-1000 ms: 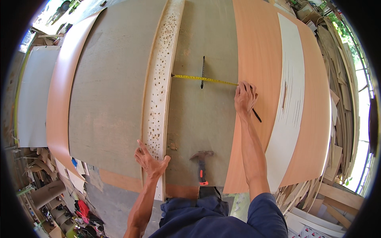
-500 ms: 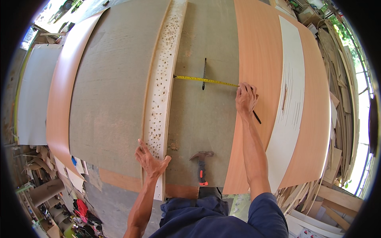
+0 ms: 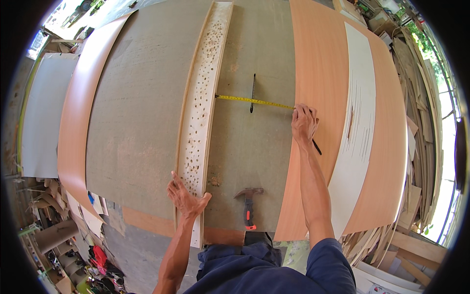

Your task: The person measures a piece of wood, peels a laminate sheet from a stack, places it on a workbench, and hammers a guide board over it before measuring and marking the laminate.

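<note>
A long pale board (image 3: 199,105) dotted with small holes runs lengthwise over a greenish-grey sheet (image 3: 142,108). Spread across the board's near part, my left hand (image 3: 186,197) has its thumb by the right edge and its fingers by the left. A yellow tape measure (image 3: 235,98) stretches from that board's right edge to my right hand (image 3: 305,122), whose fingers are closed on its other end at the wood-toned sheet's (image 3: 320,73) edge. Beside my right wrist shows a black pen-like stick (image 3: 317,147); I cannot tell whether it is held. Another thin dark stick (image 3: 253,85) lies crosswise at the tape.
A claw hammer (image 3: 248,208) with a black and orange handle lies near my body. On the right, a white strip (image 3: 361,93) with dark streaks rests on the wood-toned sheet. Stacked offcuts (image 3: 421,127) line the right side; another curled wood-toned sheet (image 3: 73,122) lies left.
Both hands keep their places on the board and at the tape. Only a very slight shift of the whole view shows.
</note>
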A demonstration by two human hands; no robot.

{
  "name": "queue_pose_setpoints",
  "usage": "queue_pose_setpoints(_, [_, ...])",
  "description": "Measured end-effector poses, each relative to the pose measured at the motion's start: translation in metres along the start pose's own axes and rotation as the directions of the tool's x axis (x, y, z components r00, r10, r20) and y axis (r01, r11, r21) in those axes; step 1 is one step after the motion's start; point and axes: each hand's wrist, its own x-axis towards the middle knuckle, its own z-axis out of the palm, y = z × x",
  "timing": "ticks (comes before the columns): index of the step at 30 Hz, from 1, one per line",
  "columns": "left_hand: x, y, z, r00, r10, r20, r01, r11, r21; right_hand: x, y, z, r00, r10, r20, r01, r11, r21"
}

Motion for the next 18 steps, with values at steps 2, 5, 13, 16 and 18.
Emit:
queue_pose_setpoints(2, [-0.0007,-0.0001,-0.0013,1.000,0.002,-0.006,-0.002,1.000,0.001,0.0005,0.0005,0.0006,1.000,-0.006,-0.004,0.006,1.000,-0.007])
queue_pose_setpoints(5, [0.0012,-0.0001,-0.0036,1.000,0.028,-0.007,-0.028,1.000,-0.011,0.0029,0.0003,0.0006,1.000,-0.002,0.012,0.002,1.000,-0.026])
queue_pose_setpoints(13, [0.0009,-0.0016,-0.0028,1.000,0.022,-0.016,-0.022,1.000,-0.011,0.0036,0.0030,0.0006,0.999,-0.035,0.007,0.035,0.999,-0.007])
queue_pose_setpoints(16, [-0.0002,-0.0010,-0.0018,0.999,0.030,-0.035,-0.031,0.999,-0.022,0.0035,0.0035,-0.0014,0.999,-0.043,0.007,0.043,0.999,-0.006])
queue_pose_setpoints(18, [0.0007,-0.0008,-0.0015,0.997,0.047,-0.053,-0.048,0.999,-0.026,0.0035,0.0036,-0.0009,0.999,-0.032,0.013,0.032,0.999,-0.019])
